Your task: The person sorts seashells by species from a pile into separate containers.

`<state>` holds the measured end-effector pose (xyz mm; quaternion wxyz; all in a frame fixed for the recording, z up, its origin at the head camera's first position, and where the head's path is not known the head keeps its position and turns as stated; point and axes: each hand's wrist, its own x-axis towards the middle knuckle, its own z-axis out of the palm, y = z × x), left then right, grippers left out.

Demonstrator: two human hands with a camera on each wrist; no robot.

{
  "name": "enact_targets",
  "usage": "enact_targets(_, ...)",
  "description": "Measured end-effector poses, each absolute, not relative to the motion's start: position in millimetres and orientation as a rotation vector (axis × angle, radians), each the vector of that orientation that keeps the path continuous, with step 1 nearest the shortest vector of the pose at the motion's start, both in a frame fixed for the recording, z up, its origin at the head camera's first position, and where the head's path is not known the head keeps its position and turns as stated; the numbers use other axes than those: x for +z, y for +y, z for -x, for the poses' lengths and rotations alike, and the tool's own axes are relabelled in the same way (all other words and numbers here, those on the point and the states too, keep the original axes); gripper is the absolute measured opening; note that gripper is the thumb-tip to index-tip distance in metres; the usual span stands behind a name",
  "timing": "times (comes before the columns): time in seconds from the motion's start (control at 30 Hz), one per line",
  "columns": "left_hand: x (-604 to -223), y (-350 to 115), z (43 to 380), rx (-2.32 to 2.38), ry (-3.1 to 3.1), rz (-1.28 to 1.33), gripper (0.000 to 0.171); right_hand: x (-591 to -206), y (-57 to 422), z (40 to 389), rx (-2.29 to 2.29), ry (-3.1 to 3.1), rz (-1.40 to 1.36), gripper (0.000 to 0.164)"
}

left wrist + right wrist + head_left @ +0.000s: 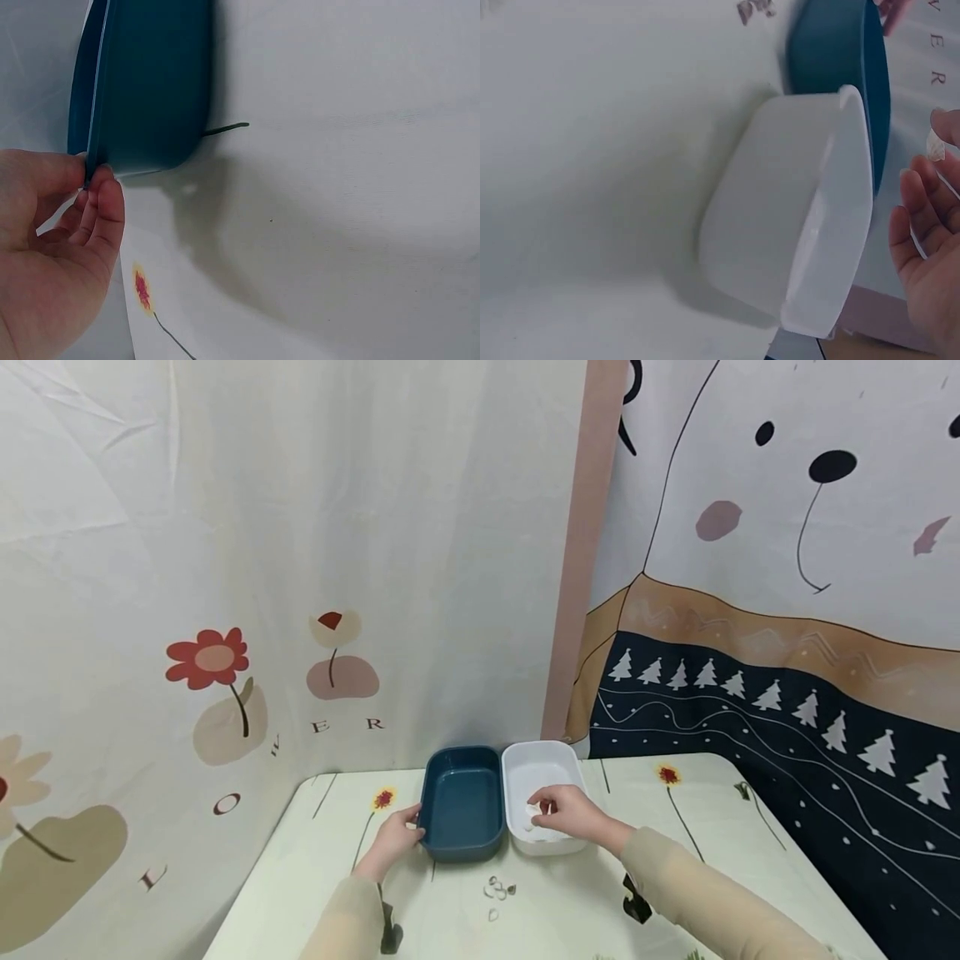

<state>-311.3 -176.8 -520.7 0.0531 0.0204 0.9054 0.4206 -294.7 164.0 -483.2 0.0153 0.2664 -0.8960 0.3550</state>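
Note:
My left hand (396,839) pinches the left rim of a dark blue rectangular tub (465,852), thumb on one side and fingers on the other. Beside that tub, touching or nearly so, stands a white tub (551,846) of similar shape. Over the white tub is my right hand (573,812), its thumb and fingertips pinching a small pale, shell-like piece (935,146). Part of this piece is hidden by the fingers, and its exact kind is unclear. Whether pale bits lie on the white tub's floor below I cannot tell.
Several small shell-like pieces (500,887) lie on the table in front of the tubs, with a single one (492,914) nearer. The table (285,877) has a pale flower-printed cloth. Printed curtains (450,568) hang behind the tubs.

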Motion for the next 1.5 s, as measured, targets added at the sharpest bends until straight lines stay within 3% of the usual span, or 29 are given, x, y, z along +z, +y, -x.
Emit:
enact_targets(0.57, -517, -175, 305, 1.293, 2.767, -0.087, 0.055, -479, 167, 331, 1.235, -2.782, -0.46, 0.023)
enact_targets(1.5, -522, -179, 307, 1.336, 2.754, -0.116, 0.055, -502, 170, 346, 1.249, -2.889, -0.085, 0.03)
